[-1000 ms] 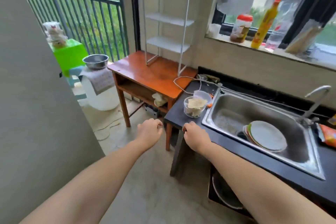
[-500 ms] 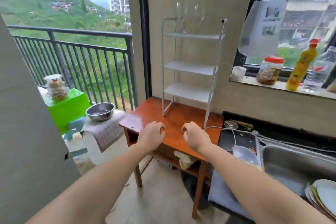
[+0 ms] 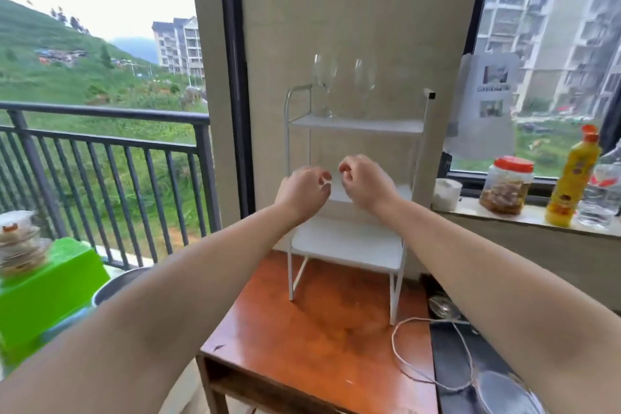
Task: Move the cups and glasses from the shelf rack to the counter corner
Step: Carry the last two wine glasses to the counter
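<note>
A white three-tier shelf rack (image 3: 356,126) stands on a wooden table (image 3: 319,346) against the wall. On its top tier stand two clear stemmed glasses, one at the left (image 3: 324,84) and one to its right (image 3: 364,84). My left hand (image 3: 302,193) and my right hand (image 3: 364,183) hover side by side in front of the middle tier, below the glasses. Both have loosely curled fingers and hold nothing. The black counter's corner (image 3: 470,366) shows at the lower right.
A white cord (image 3: 400,356) loops across the table onto the counter. On the window sill sit a white cup (image 3: 445,193), a red-lidded jar (image 3: 507,185), a yellow bottle (image 3: 574,178) and a clear bottle. A green box (image 3: 47,292) and balcony railing lie left.
My view has tilted up from the sink towards the rack. Both hands rose from above the table's front edge to the rack's middle tier, staying empty.
</note>
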{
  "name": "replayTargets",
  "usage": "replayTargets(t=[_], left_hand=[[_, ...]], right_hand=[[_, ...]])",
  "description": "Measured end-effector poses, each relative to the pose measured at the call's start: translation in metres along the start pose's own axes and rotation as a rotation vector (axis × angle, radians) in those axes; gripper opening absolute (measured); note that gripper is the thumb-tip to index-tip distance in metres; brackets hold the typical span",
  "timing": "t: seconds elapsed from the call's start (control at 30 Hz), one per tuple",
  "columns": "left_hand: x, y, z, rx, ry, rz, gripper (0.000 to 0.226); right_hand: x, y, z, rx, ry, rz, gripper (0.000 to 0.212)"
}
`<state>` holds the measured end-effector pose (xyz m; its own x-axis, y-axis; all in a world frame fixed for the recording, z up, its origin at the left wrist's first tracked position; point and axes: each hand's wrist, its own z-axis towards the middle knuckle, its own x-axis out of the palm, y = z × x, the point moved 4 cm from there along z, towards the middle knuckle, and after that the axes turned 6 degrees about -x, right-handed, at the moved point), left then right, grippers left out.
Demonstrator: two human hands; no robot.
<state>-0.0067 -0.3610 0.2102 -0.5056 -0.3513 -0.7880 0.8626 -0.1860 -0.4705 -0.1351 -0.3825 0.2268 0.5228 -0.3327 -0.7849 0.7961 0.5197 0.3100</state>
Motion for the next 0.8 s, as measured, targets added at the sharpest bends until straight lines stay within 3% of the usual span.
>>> replayTargets(t=[0.2, 0.33, 0.4, 0.57, 0.67, 0.77, 0.8], left_hand=[[-0.040, -0.027, 0.125, 0.085, -0.166, -0.134, 0.028], [-0.044, -0.026, 0.187, -0.082, -0.218, -0.264, 0.022], [-0.041, -0.018, 0.212, -0.198, -0.151, -0.314, 0.026], [-0.023, -0.004, 0.259, -0.243, -0.014, -0.366, 0.033], [-0.007, 0.002, 0.277, -0.268, 0.067, -0.508, 0.036], [0.006, 0.008, 0.294, -0.294, 0.075, -0.545, 0.033], [0.009, 0.011, 0.300, -0.296, 0.066, -0.552, 0.027]], right_hand=[[-0.036, -0.018, 0.113, -0.056, -0.211, 0.036, 0.026], [-0.048, -0.047, 0.162, 0.154, -0.344, 0.171, 0.021], [-0.044, -0.065, 0.181, 0.303, -0.324, 0.257, 0.016], [-0.023, -0.084, 0.200, 0.582, -0.174, 0.720, 0.012], [-0.011, -0.090, 0.212, 0.637, -0.135, 0.761, 0.028], [-0.004, -0.097, 0.220, 0.665, -0.113, 0.690, 0.012], [-0.004, -0.099, 0.221, 0.668, -0.117, 0.659, 0.016]])
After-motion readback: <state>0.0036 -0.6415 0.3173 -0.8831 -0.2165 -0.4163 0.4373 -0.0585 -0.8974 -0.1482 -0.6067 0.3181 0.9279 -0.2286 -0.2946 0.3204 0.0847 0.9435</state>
